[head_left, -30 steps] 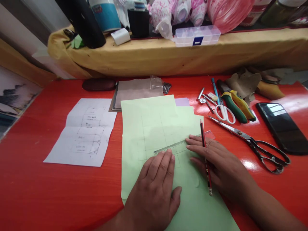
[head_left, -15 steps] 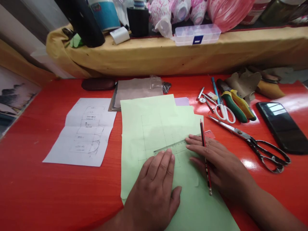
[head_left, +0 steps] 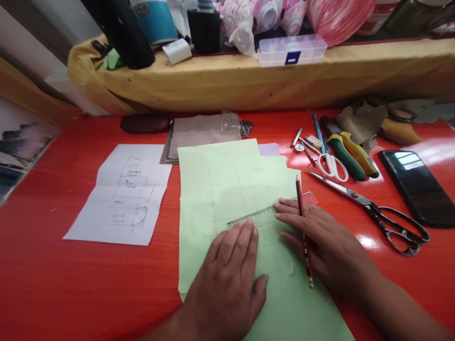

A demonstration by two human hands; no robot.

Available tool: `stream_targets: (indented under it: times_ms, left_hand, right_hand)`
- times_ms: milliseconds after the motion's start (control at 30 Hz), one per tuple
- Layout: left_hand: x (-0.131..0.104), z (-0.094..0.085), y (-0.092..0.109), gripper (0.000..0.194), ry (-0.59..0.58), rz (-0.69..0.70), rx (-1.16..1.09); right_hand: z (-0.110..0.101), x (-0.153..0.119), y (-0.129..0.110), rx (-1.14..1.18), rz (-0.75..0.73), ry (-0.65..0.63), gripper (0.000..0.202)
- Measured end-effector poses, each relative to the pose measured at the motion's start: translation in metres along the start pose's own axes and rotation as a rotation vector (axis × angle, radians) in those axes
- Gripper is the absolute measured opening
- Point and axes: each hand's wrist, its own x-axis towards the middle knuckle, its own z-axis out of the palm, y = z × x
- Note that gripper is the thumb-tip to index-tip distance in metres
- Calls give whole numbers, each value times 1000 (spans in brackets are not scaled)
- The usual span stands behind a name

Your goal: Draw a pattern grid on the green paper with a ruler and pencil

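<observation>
nothing moved, left hand [head_left: 227, 274] flat, right hand [head_left: 329, 244] gripping slim pencil [head_left: 304, 234], seemingly plastic ruler [head_left: 262, 214]

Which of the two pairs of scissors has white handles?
The smaller scissors, beside the green-and-yellow pliers; the larger scissors, nearer the phone, have dark handles.

A glossy red bench [head_left: 88, 279] catches white light on its right side. Along its far edge runs a yellow-draped ledge [head_left: 227, 87]; at the left shows a picture of dark hills [head_left: 21, 135].
</observation>
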Motion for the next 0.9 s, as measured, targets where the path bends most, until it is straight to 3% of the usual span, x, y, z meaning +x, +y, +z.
stream_targets:
  times_ms: [900]
  left_hand:
    - [0,0,0,55,0,-2,-2]
  right_hand:
    - [-3,4,-2,-24,-33,-13,26]
